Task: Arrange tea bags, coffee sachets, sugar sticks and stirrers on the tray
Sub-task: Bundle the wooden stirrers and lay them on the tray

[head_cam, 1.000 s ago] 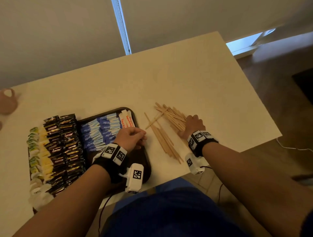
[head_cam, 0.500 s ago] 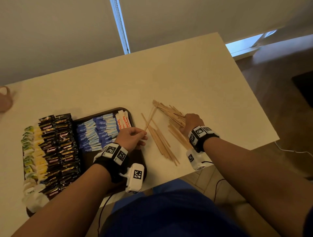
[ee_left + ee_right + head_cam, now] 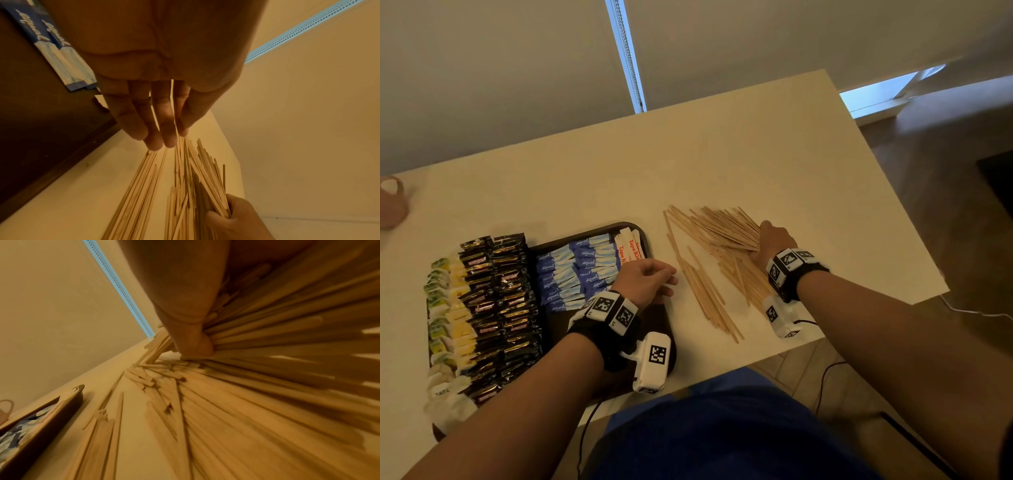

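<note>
A dark brown tray (image 3: 641, 233) holds rows of tea bags (image 3: 445, 308), black coffee sachets (image 3: 496, 298), blue sugar sticks (image 3: 578, 270) and a few white sachets with orange print (image 3: 629, 247). Wooden stirrers (image 3: 719, 229) lie fanned on the table to the right of the tray, with a straighter group (image 3: 705, 301) nearer me. My left hand (image 3: 673, 280) hovers at the tray's right edge and pinches one stirrer (image 3: 174, 104) between thumb and forefinger. My right hand (image 3: 768, 240) grips a bundle of stirrers (image 3: 213, 199) at the pile's right side, its thumb (image 3: 195, 340) pressing on them.
A pinkish mug (image 3: 390, 202) stands at the table's far left. The table's (image 3: 756, 154) near edge runs just below the stirrers and its right edge is close to my right wrist. A thin cable (image 3: 976, 311) trails on the floor at the right.
My left hand came off the tray and took one stirrer by its near end. My right hand shifted a little farther back and gathered more of the pile.
</note>
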